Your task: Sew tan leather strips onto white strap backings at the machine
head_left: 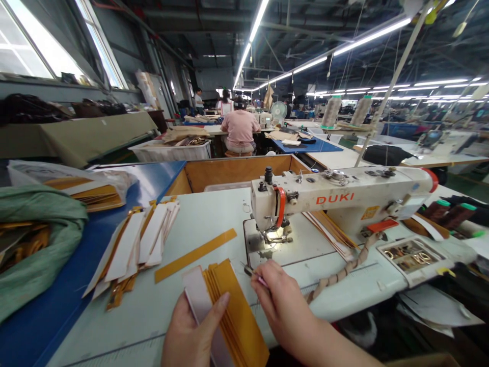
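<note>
My left hand (198, 326) grips a stack of mustard-yellow strips (239, 311), thumb on top, with a white-faced strip (200, 300) along the stack's left side. Just right of the stack, my right hand (280, 300) is closed around a small purple-handled tool (262, 281). Its metal end points left towards the strips; most of it is hidden by my fingers, so its kind is unclear. One loose yellow strip (195, 255) lies flat beyond my left hand. Behind my hands stands a white sewing machine (305, 204) with its lamp lit over the needle area.
Bundles of white and yellow strips (141, 239) lie on the left of the table. A green cloth bag (57, 244) sits farther left. At right are a tray of metal fittings (410, 255) and a wrapped cord (344, 270). A person (240, 127) sits ahead, facing away.
</note>
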`<move>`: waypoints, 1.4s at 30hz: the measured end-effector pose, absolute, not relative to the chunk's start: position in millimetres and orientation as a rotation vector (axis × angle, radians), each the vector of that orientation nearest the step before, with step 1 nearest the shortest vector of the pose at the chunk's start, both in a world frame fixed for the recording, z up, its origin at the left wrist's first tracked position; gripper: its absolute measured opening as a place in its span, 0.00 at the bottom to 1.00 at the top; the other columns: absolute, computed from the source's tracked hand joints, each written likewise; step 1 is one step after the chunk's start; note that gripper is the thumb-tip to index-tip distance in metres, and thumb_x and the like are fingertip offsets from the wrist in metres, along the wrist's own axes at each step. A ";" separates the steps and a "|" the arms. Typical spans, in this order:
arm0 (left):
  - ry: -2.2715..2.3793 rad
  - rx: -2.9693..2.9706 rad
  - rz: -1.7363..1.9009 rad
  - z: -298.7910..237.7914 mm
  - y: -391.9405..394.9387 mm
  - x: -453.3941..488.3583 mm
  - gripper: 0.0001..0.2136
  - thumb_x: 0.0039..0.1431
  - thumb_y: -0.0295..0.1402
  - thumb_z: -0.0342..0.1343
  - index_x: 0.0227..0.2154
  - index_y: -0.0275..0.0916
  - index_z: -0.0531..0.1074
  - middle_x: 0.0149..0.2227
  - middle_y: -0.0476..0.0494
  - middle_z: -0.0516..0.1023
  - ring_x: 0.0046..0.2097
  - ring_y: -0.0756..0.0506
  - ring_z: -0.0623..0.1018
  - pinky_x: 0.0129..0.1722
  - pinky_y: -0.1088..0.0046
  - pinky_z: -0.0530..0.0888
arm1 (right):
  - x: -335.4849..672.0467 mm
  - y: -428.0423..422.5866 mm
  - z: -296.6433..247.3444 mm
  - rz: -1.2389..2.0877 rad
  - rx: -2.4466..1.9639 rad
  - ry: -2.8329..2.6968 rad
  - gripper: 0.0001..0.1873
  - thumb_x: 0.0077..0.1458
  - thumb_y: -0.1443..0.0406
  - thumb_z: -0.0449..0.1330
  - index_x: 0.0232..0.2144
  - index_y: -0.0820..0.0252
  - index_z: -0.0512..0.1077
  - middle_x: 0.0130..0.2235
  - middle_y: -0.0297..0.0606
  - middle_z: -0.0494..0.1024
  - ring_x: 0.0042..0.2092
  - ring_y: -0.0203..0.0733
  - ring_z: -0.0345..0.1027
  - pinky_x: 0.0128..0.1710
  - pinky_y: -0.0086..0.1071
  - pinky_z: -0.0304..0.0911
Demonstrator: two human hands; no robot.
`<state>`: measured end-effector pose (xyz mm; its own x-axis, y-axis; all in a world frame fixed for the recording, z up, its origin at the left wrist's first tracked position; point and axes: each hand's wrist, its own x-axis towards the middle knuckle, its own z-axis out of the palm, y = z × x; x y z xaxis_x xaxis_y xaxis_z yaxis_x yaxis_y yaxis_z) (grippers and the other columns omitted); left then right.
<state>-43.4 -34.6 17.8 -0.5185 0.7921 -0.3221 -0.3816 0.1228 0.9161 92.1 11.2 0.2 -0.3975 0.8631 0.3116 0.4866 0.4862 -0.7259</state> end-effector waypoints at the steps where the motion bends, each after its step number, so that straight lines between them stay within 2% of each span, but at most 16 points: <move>1: 1.466 0.437 1.571 18.2 -34.5 -42.8 0.30 0.42 0.31 0.67 0.52 0.44 0.68 0.41 0.46 0.81 0.42 0.39 0.80 0.44 0.63 0.77 | 92.7 12.0 1.7 0.719 -1.099 -2.029 0.07 0.61 0.70 0.50 0.30 0.58 0.64 0.32 0.35 0.68 0.33 0.38 0.63 0.33 0.30 0.56; 7: 1.522 0.502 1.575 15.9 -34.5 -42.9 0.29 0.42 0.33 0.67 0.51 0.44 0.69 0.41 0.46 0.81 0.42 0.39 0.80 0.43 0.63 0.76 | 89.8 12.6 8.9 0.805 -1.005 -2.031 0.06 0.59 0.71 0.54 0.30 0.58 0.66 0.32 0.34 0.69 0.34 0.36 0.64 0.33 0.28 0.57; 14: 1.585 0.545 1.544 12.3 -36.1 -45.6 0.29 0.40 0.35 0.68 0.49 0.45 0.69 0.42 0.47 0.81 0.44 0.38 0.79 0.45 0.61 0.75 | 87.1 13.9 3.7 0.775 -0.992 -2.106 0.04 0.60 0.70 0.55 0.36 0.57 0.69 0.34 0.35 0.70 0.36 0.38 0.66 0.35 0.28 0.59; 19: 1.559 0.511 1.554 15.5 -37.7 -41.8 0.29 0.39 0.35 0.69 0.49 0.44 0.70 0.43 0.46 0.81 0.44 0.38 0.79 0.41 0.65 0.77 | 86.9 17.0 3.9 0.703 -1.032 -2.161 0.05 0.62 0.70 0.51 0.35 0.58 0.66 0.35 0.37 0.70 0.35 0.39 0.65 0.34 0.30 0.59; 23: 1.580 0.532 1.554 16.4 -38.1 -42.3 0.29 0.41 0.35 0.68 0.50 0.43 0.69 0.40 0.45 0.81 0.41 0.38 0.80 0.42 0.62 0.76 | 94.9 21.0 5.9 0.706 -1.062 -2.065 0.06 0.61 0.71 0.51 0.32 0.58 0.64 0.33 0.35 0.68 0.34 0.38 0.63 0.34 0.29 0.57; 31: 1.548 0.545 1.563 14.9 -37.4 -41.6 0.28 0.42 0.35 0.67 0.50 0.44 0.69 0.39 0.47 0.81 0.40 0.39 0.80 0.40 0.63 0.77 | 103.9 8.8 3.1 1.021 -1.024 -1.916 0.06 0.58 0.72 0.55 0.29 0.59 0.66 0.31 0.32 0.69 0.34 0.35 0.63 0.35 0.26 0.57; 36: 1.549 0.554 1.566 13.0 -36.8 -41.8 0.29 0.42 0.35 0.67 0.51 0.43 0.69 0.39 0.47 0.81 0.39 0.40 0.80 0.40 0.64 0.77 | 98.8 6.2 0.0 1.025 -1.025 -1.913 0.05 0.55 0.73 0.57 0.31 0.59 0.68 0.31 0.32 0.69 0.33 0.35 0.63 0.35 0.26 0.57; 42: 1.563 0.575 1.554 9.7 -36.9 -44.0 0.32 0.42 0.38 0.68 0.53 0.42 0.68 0.41 0.44 0.81 0.40 0.38 0.80 0.39 0.64 0.78 | 96.4 7.2 -2.5 0.974 -1.045 -1.973 0.06 0.58 0.72 0.54 0.29 0.59 0.65 0.30 0.32 0.67 0.33 0.35 0.62 0.33 0.27 0.56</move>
<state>-44.0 -36.9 9.7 -0.5444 0.8045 -0.2375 -0.2332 0.1268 0.9641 96.4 7.2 -2.5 -0.4369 0.8713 0.2234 0.3527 0.3944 -0.8485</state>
